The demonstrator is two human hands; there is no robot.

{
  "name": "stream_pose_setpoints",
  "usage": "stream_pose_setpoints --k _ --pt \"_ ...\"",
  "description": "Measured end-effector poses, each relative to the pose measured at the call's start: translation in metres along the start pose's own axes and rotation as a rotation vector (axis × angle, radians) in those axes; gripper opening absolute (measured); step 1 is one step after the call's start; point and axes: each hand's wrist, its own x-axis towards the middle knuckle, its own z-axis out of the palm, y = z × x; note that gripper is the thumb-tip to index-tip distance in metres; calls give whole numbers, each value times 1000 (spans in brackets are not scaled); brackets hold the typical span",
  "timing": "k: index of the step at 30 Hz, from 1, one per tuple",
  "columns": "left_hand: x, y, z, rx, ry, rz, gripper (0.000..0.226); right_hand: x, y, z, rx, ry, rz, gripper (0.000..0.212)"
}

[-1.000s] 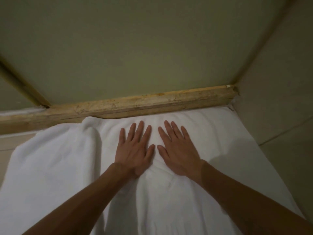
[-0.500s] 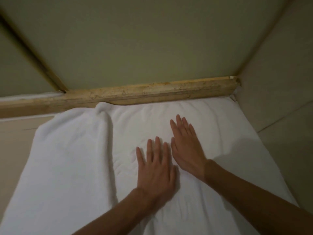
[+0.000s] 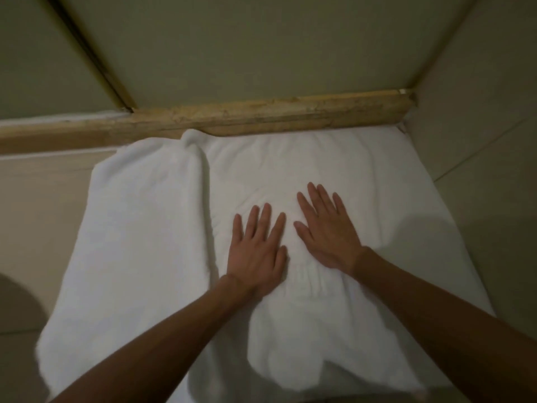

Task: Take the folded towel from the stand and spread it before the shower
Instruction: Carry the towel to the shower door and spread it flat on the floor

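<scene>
White towel [image 3: 139, 228] lies opened out on the floor [image 3: 35, 205], far edge up against the stone sill [image 3: 261, 117] of the shower. Its right edge runs along the tiled wall [image 3: 479, 126], and at the corner it meets both sill and wall. Not yet flat: a raised ridge runs from the far edge, left of centre, back toward the viewer, and the cloth bunches in soft folds below the wrists. The left part lies smoother, at a slant, with bare floor showing beyond it.

Left hand [image 3: 255, 254] is palm down on the towel, fingers straight and slightly fanned, thumb close in. Right hand [image 3: 328, 231] is also palm down, fingers straight and spread, set a little farther forward. Both hands rest flat on the cloth, just beside each other, thumbs near but apart. Neither pinches or grips anything. Both forearms are bare, reaching in from the near side.

Behind the sill is a pale shower panel [image 3: 247, 48]. A dark strip [image 3: 90, 50] runs diagonally down to the sill at left. Light is dim; the towel's near edge is blurred
</scene>
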Motion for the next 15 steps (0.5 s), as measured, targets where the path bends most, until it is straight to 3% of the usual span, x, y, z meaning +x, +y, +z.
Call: stream_pose_setpoints --k 4,8,10,15 --pt "-14 -5 -15 -176 18 -1 65 1 -1 0 -22 -22 -3 66" --pt "-50 -17 -39 -461 218 -26 62 -1 -9 -6 5 -19 1 67" --pt "-67 -33 -42 -435 262 -115 64 -4 -23 -9 18 0 -50 67" --pt "-95 -82 -32 -324 134 -378 71 -23 -73 -9 49 -20 -176 66"
